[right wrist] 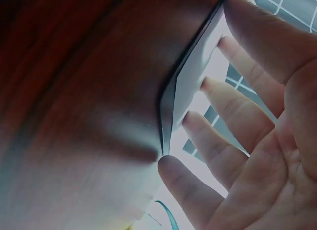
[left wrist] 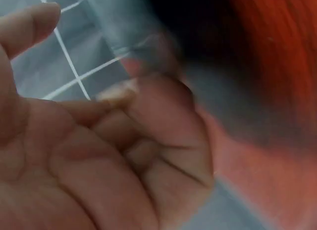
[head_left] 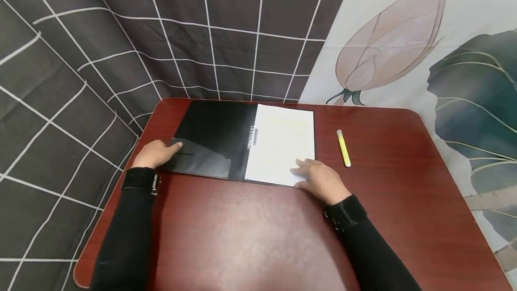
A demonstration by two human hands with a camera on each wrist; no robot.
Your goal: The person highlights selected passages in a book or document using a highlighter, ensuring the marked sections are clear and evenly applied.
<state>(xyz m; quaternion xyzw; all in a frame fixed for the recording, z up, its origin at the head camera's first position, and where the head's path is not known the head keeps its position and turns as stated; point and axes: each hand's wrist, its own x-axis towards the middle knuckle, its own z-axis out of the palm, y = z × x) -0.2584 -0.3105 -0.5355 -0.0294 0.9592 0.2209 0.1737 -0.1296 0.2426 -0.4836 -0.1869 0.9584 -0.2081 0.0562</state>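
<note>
A black ring binder point(head_left: 210, 125) lies spread on the table, its left inner cover bearing a grey pocket point(head_left: 199, 158). White paper sheets point(head_left: 278, 143) with faint print cover the right side, beside a metal ring clip point(head_left: 251, 137). My left hand point(head_left: 155, 153) is at the binder's left edge, one digit over the pocket; in the left wrist view some fingers point(left wrist: 163, 116) curl by the blurred dark cover. At the lower right corner, my right hand point(head_left: 319, 178) rests on the sheets with spread fingers; the right wrist view shows fingertips point(right wrist: 193, 118) against the paper and binder edge.
A yellow highlighter point(head_left: 343, 149) lies on the reddish-brown table point(head_left: 242, 232), right of the binder. Behind the table hang a dark grid-patterned cloth point(head_left: 234, 48) and a white cloth with a printed flower point(head_left: 387, 39). The grid cloth also lines the left side.
</note>
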